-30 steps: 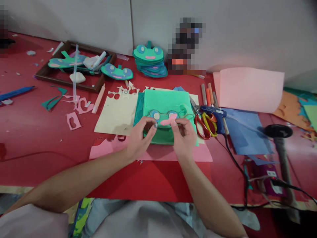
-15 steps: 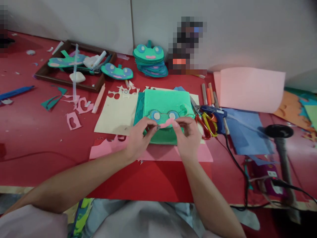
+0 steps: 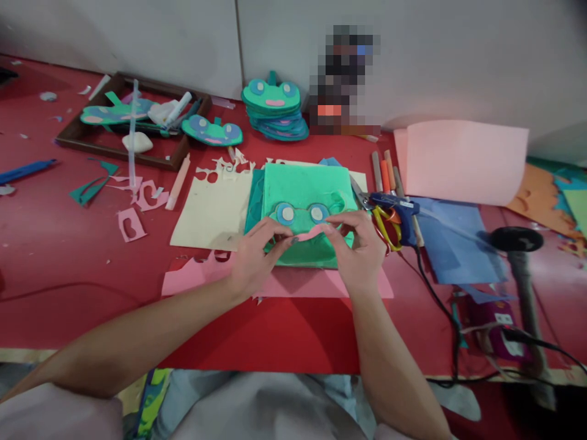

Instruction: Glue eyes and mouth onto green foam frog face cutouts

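A small pink foam strip (image 3: 310,234) is stretched between my two hands, one end in each pinch. My left hand (image 3: 257,253) grips its left end with thumb and forefinger; my right hand (image 3: 360,247) pinches the right end. Just beyond the strip lies a green frog-face cutout with blue-and-white eyes (image 3: 287,214), its lower part hidden by the strip and fingers. It rests on green foam sheets (image 3: 307,180), with a darker teal sheet (image 3: 255,201) showing at their left.
Finished frog faces (image 3: 270,98) are stacked at the back. A wooden frame (image 3: 169,162) holds pens and cutouts at left. To the right lie scissors (image 3: 389,229), a blue glue gun (image 3: 394,205) with a black cord, and a black-headed mallet (image 3: 516,239). Pink scraps (image 3: 131,224) are scattered left.
My right hand has moved slightly right and down, drawing the pink strip longer and straighter and nearer to me. More of the frog's right eye shows.
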Available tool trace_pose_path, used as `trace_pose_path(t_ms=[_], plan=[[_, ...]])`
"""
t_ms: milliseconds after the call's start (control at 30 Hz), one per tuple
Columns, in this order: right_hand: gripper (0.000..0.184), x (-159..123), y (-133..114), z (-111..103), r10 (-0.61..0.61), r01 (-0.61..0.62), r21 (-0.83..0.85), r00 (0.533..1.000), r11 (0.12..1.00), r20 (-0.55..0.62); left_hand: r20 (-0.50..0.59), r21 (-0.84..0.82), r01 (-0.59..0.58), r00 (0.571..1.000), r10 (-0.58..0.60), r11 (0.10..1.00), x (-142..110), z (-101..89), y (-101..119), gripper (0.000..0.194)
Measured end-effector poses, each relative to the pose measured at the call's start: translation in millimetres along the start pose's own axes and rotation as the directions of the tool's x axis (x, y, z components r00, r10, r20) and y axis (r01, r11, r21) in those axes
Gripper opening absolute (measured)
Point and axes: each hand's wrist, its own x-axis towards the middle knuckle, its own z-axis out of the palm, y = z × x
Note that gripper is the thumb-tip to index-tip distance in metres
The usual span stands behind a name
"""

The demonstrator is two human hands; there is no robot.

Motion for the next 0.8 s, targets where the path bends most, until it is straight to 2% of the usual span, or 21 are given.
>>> trace_pose_path(t_ms=[267, 500, 800], plan=[[0.013, 1, 2, 0, 0.018, -0.018, -0.027, 1.0, 0.999, 0.004, 0.011, 0.018, 0.036, 0.999, -0.036, 0.999, 0, 0.5, -2, 0.005], [0.014, 2, 3, 0, 0.112, -0.106, -0.075, 0.99, 0.991, 0.083, -0.012, 0.075, 0.036, 0.999, -0.035, 0.997, 7, -0.3, -6, 0.007], [0.017, -1, 9, 4, 0.224, -0.219, -0.125, 0.975, 0.968, 0.019, 0.073, 0.084, 0.062, 0.995, -0.068, 0.994, 18, 1.6, -15, 0.004]])
